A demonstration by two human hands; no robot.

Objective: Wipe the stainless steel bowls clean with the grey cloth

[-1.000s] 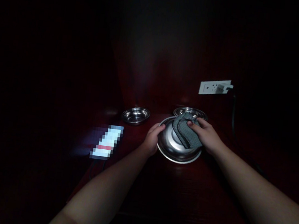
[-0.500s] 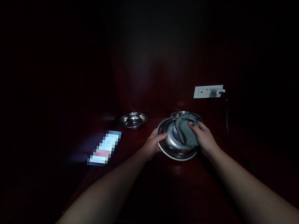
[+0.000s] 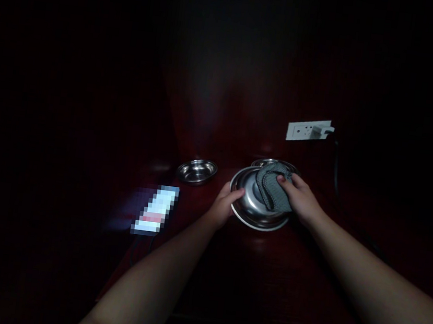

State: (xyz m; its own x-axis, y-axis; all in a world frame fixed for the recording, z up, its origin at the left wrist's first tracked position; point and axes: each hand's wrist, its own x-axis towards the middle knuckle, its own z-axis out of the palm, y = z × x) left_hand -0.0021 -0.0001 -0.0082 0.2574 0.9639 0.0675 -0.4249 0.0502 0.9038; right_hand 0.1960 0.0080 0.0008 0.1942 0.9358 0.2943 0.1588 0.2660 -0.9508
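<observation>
A shiny steel bowl (image 3: 249, 200) is held tilted above the dark red table, its rounded metal surface facing me. My left hand (image 3: 223, 206) grips its left rim, thumb laid over the edge and the other fingers hidden behind. A folded grey-green cloth (image 3: 276, 190) lies against the right part of the bowl. My right hand (image 3: 303, 196) is closed on this cloth, the thumb pressing on top of it. Behind the cloth, another steel dish (image 3: 267, 163) stands on the table, mostly covered from sight.
A second steel dish (image 3: 197, 172) rests on the table at the left. In front of it lies a lit phone-like screen (image 3: 156, 212), blurred into blocks, with a cable. On the back wall is a white socket plate (image 3: 299, 132) with a plug and dark cord (image 3: 336, 166). The surroundings are very dark.
The whole view has shifted slightly, so things appear a little further right and higher. Both hands keep their hold on the bowl and cloth, with hardly any movement between them.
</observation>
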